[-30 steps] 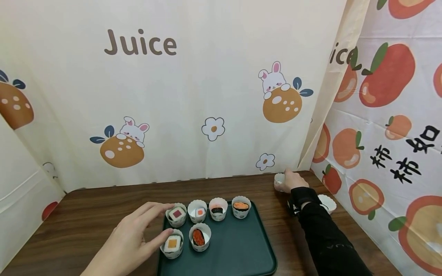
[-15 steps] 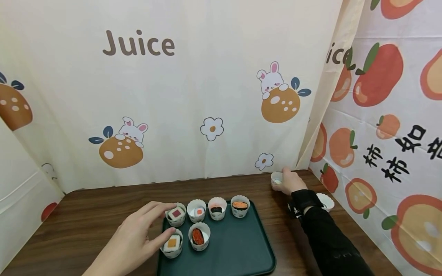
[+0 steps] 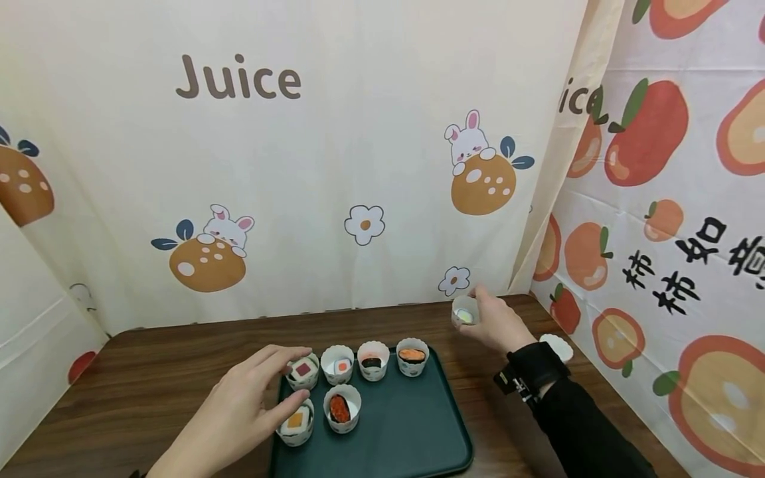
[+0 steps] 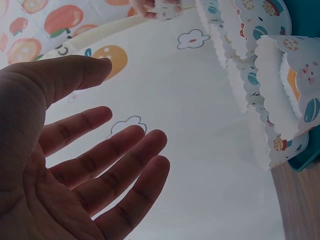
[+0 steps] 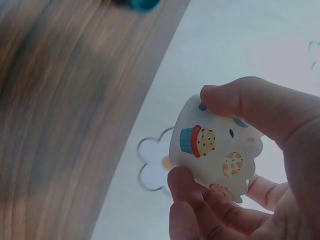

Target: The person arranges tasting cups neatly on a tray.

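My right hand (image 3: pixel 501 324) pinches a scalloped paper baking cup (image 3: pixel 459 312) near the back of the table; a small pale piece shows inside it. In the right wrist view, thumb and fingers grip the sides of this cup (image 5: pixel 215 145), printed with cupcakes and cookies. My left hand (image 3: pixel 236 405) hovers at the left edge of a dark green tray (image 3: pixel 412 425), fingers spread and holding nothing. Its fingertips overlap two cups with square sushi pieces (image 3: pixel 295 421). Beside them on the tray stand a cup with red-topped sushi (image 3: pixel 340 408) and several cups along the back.
A white paper cup (image 3: pixel 557 346) stands at the right side of the table, partly behind my right wrist. Fabric curtains (image 3: pixel 358 153) with fruit and rabbit prints rise behind the wooden table (image 3: pixel 197 348) and along its right side.
My right hand has moved left and a little toward me with the cup in its grip. The left hand stays by the tray. The head view has shifted slightly.
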Motion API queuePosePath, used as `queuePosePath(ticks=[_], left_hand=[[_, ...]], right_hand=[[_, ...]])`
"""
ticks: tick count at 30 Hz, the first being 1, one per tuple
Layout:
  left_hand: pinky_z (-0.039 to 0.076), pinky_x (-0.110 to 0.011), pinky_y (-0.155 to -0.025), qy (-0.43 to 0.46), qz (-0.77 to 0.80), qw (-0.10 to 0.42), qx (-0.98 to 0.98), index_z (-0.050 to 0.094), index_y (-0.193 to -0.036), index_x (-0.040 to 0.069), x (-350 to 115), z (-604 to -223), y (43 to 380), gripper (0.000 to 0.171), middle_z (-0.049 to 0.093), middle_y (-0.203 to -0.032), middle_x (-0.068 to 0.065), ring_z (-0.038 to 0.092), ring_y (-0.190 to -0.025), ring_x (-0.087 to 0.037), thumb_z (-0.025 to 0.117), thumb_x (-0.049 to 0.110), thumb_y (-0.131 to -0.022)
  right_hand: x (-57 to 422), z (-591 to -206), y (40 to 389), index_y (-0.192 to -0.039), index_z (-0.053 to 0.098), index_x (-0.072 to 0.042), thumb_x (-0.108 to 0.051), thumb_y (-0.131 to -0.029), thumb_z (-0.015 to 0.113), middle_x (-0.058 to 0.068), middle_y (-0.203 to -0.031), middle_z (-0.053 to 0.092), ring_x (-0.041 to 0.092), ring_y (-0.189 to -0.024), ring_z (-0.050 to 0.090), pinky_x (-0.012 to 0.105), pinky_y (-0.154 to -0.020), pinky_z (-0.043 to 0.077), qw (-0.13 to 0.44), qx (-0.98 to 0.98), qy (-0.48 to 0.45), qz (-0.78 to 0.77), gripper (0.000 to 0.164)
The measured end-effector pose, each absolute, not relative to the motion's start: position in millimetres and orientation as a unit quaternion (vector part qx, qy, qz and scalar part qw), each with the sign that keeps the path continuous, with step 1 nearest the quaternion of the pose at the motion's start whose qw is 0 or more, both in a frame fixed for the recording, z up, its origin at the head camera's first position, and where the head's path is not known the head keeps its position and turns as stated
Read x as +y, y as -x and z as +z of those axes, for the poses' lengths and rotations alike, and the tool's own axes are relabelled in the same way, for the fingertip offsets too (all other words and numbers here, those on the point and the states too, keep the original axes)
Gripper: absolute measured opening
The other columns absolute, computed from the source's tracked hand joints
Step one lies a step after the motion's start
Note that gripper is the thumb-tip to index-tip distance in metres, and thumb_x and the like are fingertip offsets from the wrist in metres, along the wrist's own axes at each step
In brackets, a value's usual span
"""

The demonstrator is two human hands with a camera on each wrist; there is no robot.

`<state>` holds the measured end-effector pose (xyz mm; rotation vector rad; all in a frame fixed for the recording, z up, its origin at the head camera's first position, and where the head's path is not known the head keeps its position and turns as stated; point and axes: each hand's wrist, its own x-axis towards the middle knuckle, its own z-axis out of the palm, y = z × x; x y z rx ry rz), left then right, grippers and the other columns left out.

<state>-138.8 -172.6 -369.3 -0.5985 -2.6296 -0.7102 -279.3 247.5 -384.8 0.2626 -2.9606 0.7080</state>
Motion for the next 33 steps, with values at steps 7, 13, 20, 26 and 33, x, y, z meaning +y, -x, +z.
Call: queuePosePath(ticks=[7,13,20,26,33], left_hand=[[0.053,-0.020,-0.066,0.223,-0.278,0.155,-0.922,0.069,-0.137,0.027,-168.0,-368.4,140.5,0.052,0.071,-0.122,0.010,0.058,-0.088,0.002,0.089,0.023,-0.089],[0.060,-0.025,-0.075,0.236,-0.274,0.156,-0.919,0.069,-0.137,0.026,-163.1,-370.6,142.5,0.052,0.071,-0.122,0.011,0.068,-0.099,-0.003,0.090,0.023,-0.089],[0.062,-0.026,-0.077,0.244,-0.280,0.149,-0.916,0.067,-0.139,0.026,-153.6,-369.5,142.7,0.055,0.071,-0.122,0.009,0.071,-0.099,-0.009,0.089,0.022,-0.089],[0.063,-0.026,-0.081,0.239,-0.292,0.129,-0.917,0.066,-0.141,0.028,-141.2,-365.9,141.2,0.054,0.071,-0.125,0.008,0.069,-0.102,-0.007,0.087,0.024,-0.092],[0.059,-0.026,-0.079,0.283,-0.287,0.158,-0.901,0.065,-0.140,0.027,-125.9,-368.0,141.4,0.050,0.070,-0.123,0.010,0.064,-0.099,-0.007,0.085,0.023,-0.094]], right_hand=[[235.8,-375.1,253.5,-0.139,0.050,0.001,-0.020,-0.091,0.084,0.025,-0.126,0.070,0.025,-0.091,0.070,0.043,-0.078,0.061,0.070,-0.961,-0.136,0.232,0.062],[227.6,-368.5,230.1,-0.132,0.053,-0.002,-0.012,-0.087,0.086,0.017,-0.118,0.070,0.020,-0.090,0.067,0.036,-0.074,0.058,0.092,-0.949,-0.186,0.236,0.057],[220.5,-369.3,207.1,-0.129,0.056,-0.005,-0.009,-0.086,0.087,0.010,-0.118,0.069,0.016,-0.094,0.064,0.031,-0.075,0.057,0.088,-0.939,-0.210,0.257,0.053],[211.4,-369.2,190.7,-0.127,0.057,-0.010,-0.011,-0.086,0.088,0.006,-0.116,0.068,0.015,-0.095,0.064,0.030,-0.077,0.057,0.082,-0.933,-0.219,0.275,0.051],[199.7,-367.7,171.8,-0.128,0.055,-0.013,-0.013,-0.088,0.087,0.001,-0.118,0.066,0.013,-0.099,0.064,0.028,-0.080,0.059,0.072,-0.920,-0.250,0.292,0.051]])
